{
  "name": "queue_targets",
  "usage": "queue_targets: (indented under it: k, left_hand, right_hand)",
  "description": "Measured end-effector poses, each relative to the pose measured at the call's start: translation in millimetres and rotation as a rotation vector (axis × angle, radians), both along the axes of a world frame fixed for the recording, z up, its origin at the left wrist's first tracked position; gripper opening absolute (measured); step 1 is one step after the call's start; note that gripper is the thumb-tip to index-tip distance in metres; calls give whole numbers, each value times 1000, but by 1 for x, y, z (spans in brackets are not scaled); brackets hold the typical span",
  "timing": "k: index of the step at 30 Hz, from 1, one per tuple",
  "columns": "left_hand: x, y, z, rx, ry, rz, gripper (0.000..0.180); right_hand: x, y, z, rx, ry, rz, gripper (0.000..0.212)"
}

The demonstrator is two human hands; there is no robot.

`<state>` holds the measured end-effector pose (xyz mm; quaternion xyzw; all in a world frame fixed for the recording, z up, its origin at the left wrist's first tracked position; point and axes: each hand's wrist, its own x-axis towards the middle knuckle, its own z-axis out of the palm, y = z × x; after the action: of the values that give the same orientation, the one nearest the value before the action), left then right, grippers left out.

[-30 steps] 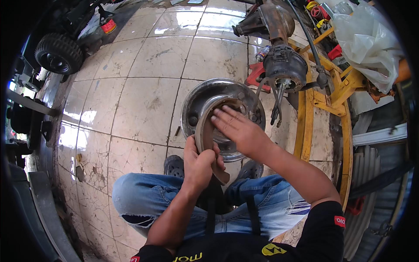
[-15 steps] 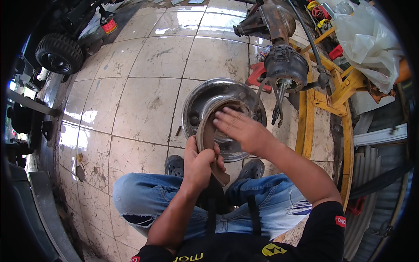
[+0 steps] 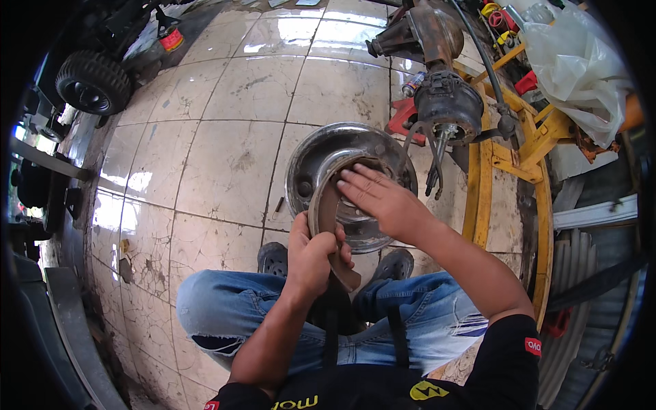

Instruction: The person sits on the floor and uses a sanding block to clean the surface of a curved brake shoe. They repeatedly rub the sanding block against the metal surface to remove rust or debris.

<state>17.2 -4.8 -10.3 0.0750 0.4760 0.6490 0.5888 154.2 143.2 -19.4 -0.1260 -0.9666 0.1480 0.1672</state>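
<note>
A curved brown brake shoe [image 3: 326, 205] is tilted over the round metal wheel rim [image 3: 295, 167] on the floor. My left hand [image 3: 316, 254] is closed around its near half, thumb on the inner face and fingertips showing past the edge. Stretched out and pressed close together, the fingers of my right hand [image 3: 386, 201] lie flat against the inner curve near the far end. Whether anything thin lies beneath those fingertips is hidden. Part of the rim's middle is covered by the shoe and my right hand.
On the right, an axle assembly with a dark drum [image 3: 447, 106] stands beside a yellow metal frame [image 3: 482, 198]. A red stand [image 3: 402, 117] and spray can [image 3: 413, 83] are near it. At far left is a vehicle tyre [image 3: 93, 83]; a small tin [image 3: 171, 39] stands beyond.
My right hand has slid slightly to the right along the brake shoe's inner face. My left hand keeps its hold, and the shoe has barely moved.
</note>
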Motion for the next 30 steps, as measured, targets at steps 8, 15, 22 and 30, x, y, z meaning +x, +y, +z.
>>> queue_targets:
  k: [8, 15, 22, 30]
  left_hand:
    - [1, 0, 2, -11, -7, -6, 44]
    - [-1, 1, 4, 13, -67, 28, 38]
    - [-3, 1, 1, -33, -74, -18, 42]
    - [-5, 1, 3, -43, -163, -6, 32]
  right_hand:
    - [6, 4, -4, -8, -30, -8, 48]
    - [-1, -5, 1, -20, -33, -21, 48]
    - [3, -1, -6, 19, -39, 44, 49]
    - [4, 0, -6, 1, -53, 75, 48]
